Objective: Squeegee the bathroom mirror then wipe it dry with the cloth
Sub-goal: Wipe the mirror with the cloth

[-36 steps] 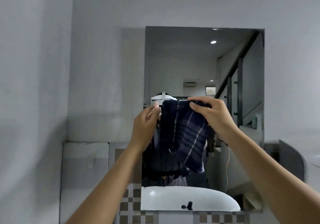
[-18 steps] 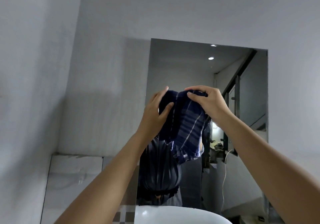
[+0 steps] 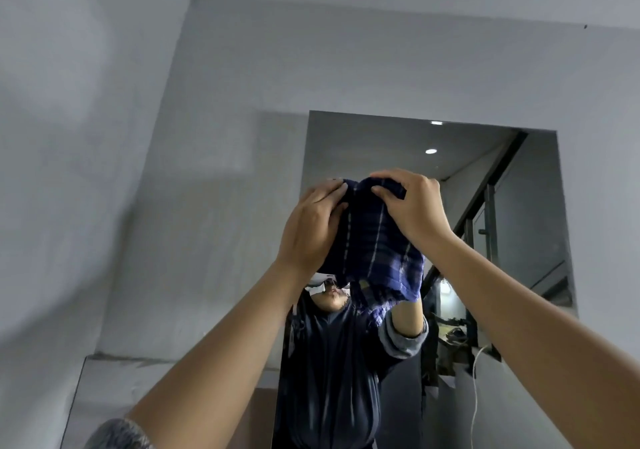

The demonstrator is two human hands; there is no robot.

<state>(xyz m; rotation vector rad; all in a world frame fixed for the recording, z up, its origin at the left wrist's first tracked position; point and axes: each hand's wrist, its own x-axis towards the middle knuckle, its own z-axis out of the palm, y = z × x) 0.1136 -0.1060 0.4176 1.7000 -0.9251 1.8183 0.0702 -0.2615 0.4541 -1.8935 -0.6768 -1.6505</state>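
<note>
A frameless rectangular mirror (image 3: pixel 519 226) hangs on the grey wall ahead. I hold a dark blue checked cloth (image 3: pixel 381 251) up in front of its upper left part. My left hand (image 3: pixel 311 230) grips the cloth's left top edge, and my right hand (image 3: pixel 412 206) pinches the top edge on the right. The cloth hangs bunched between both hands, its lower hem loose. No squeegee is in view. The mirror reflects a person with raised arms, a staircase and ceiling lights.
Grey plastered walls (image 3: pixel 214 136) surround the mirror, with a corner to the left. A pale tiled ledge (image 3: pixel 114 372) runs along the lower left wall. A thin white cable shows in the mirror's reflection at lower right.
Both hands have lifted the cloth higher toward the mirror's top and drawn closer together. My view has tilted upward, so the sink has dropped out of sight.
</note>
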